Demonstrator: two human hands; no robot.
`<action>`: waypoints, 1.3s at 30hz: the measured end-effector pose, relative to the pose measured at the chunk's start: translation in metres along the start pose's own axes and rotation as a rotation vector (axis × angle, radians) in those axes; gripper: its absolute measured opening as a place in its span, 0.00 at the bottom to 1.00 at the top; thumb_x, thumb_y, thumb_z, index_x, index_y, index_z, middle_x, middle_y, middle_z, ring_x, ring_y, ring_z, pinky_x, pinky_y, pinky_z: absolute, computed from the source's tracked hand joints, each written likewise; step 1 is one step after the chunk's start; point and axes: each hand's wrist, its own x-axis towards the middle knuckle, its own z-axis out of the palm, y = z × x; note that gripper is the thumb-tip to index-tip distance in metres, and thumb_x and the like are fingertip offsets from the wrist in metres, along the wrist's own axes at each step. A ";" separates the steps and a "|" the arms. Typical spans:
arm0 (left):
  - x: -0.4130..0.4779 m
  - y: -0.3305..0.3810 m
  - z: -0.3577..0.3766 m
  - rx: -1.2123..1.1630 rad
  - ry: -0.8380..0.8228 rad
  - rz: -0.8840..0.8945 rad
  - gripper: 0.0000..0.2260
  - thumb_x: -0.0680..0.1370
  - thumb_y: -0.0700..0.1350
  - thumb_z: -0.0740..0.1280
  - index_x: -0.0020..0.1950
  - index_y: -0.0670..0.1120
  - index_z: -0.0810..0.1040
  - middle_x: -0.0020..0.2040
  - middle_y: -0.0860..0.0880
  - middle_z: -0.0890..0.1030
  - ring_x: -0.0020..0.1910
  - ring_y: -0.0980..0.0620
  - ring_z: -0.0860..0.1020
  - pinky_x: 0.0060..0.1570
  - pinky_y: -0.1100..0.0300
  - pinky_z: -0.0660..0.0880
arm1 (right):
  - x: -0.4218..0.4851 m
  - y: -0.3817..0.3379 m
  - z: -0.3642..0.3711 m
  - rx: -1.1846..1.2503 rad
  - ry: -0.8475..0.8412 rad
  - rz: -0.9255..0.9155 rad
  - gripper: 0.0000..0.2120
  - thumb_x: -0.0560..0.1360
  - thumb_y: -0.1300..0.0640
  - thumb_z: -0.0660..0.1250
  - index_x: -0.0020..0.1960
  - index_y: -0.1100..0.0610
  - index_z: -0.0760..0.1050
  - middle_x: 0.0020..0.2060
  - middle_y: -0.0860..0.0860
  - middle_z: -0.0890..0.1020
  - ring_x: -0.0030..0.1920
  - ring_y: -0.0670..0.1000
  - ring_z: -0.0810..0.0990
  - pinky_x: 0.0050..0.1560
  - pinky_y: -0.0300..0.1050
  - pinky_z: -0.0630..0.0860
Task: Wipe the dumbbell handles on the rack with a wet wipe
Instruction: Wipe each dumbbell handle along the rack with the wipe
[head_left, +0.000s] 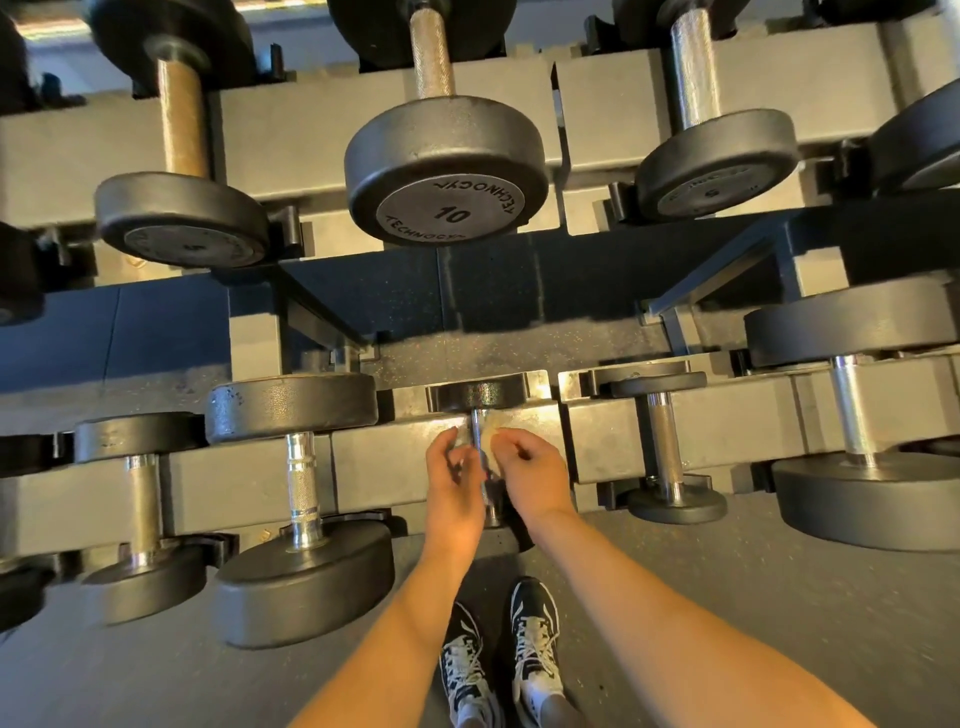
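Fingers (513, 442) of left hand (454, 475) and right hand (532, 470) curl, pinching the wipe (492, 446) around the handle (476, 428) on the rack (395, 457), at 6 o'clock from the 10 dumbbell (447, 176). If either pinch loosens, the wipe could drop. A big dumbbell (301, 483) at 9 o'clock and a slim dumbbell (667, 447) at 3 o'clock hem them.

On the grey rack (613, 431), black dumbbells (291, 410) are showing silver knurled handles (303, 478). The wet wipe (492, 441) is looking pale yellowish-white.

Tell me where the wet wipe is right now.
Centre of the head view, lower rack tier: the wet wipe sits against the small dumbbell's handle, pinched by the right hand, with the left hand opposite.
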 end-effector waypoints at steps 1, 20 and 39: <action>-0.002 -0.001 0.000 -0.066 -0.037 -0.059 0.14 0.85 0.38 0.60 0.69 0.52 0.66 0.57 0.46 0.79 0.51 0.54 0.80 0.49 0.64 0.78 | -0.004 0.002 0.003 -0.013 -0.046 -0.013 0.11 0.83 0.54 0.62 0.60 0.49 0.81 0.51 0.45 0.83 0.51 0.44 0.80 0.51 0.37 0.76; 0.021 -0.015 0.013 0.042 0.034 0.106 0.12 0.83 0.44 0.66 0.66 0.54 0.74 0.57 0.63 0.77 0.55 0.77 0.74 0.54 0.78 0.70 | -0.003 0.057 0.021 0.083 0.087 0.054 0.16 0.84 0.56 0.59 0.67 0.44 0.76 0.63 0.46 0.79 0.63 0.49 0.78 0.67 0.55 0.75; 0.028 -0.006 0.011 0.391 -0.080 0.187 0.15 0.86 0.45 0.58 0.71 0.51 0.73 0.68 0.54 0.76 0.63 0.62 0.72 0.54 0.82 0.62 | -0.010 0.050 0.015 0.150 0.050 0.072 0.14 0.84 0.55 0.59 0.67 0.46 0.76 0.61 0.45 0.81 0.63 0.46 0.78 0.69 0.50 0.73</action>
